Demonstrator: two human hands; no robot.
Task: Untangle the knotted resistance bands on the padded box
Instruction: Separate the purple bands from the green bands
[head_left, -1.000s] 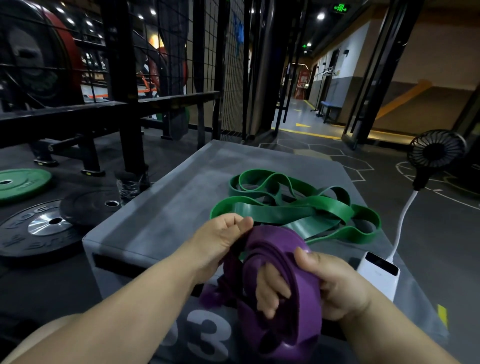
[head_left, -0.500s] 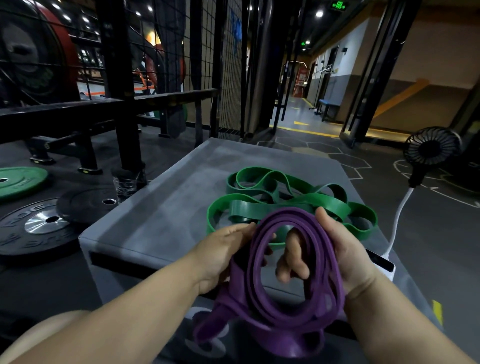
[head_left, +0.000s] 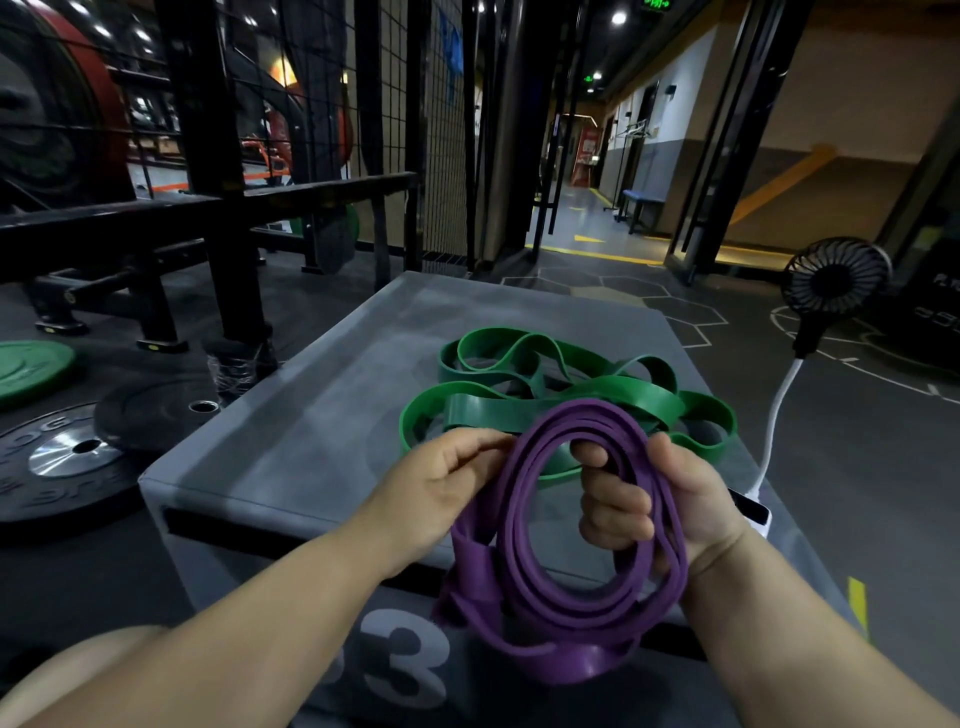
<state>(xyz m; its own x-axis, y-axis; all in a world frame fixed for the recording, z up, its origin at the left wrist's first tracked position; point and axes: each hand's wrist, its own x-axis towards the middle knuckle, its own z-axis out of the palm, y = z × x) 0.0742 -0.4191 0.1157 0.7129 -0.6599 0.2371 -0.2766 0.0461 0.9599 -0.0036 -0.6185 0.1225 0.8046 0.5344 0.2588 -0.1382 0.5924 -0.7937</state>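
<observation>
A purple resistance band (head_left: 561, 618), coiled in several loops, hangs in front of the grey padded box (head_left: 311, 431). My left hand (head_left: 441, 483) pinches its upper left edge. My right hand (head_left: 670, 504) grips the right side, fingers curled through the loop. A green band (head_left: 561, 400) lies in a tangled heap on the box top, just behind my hands, touched by neither.
A white power bank (head_left: 753, 512) lies on the box's right edge, with a cable up to a small black fan (head_left: 831, 283). Weight plates (head_left: 78, 457) lie on the floor to the left, near a black rack (head_left: 218, 218). A corridor opens ahead.
The bunched purple band has been spread into an open round coil and lifted slightly. My right hand has turned, fingers now through the loop. The green band has not moved.
</observation>
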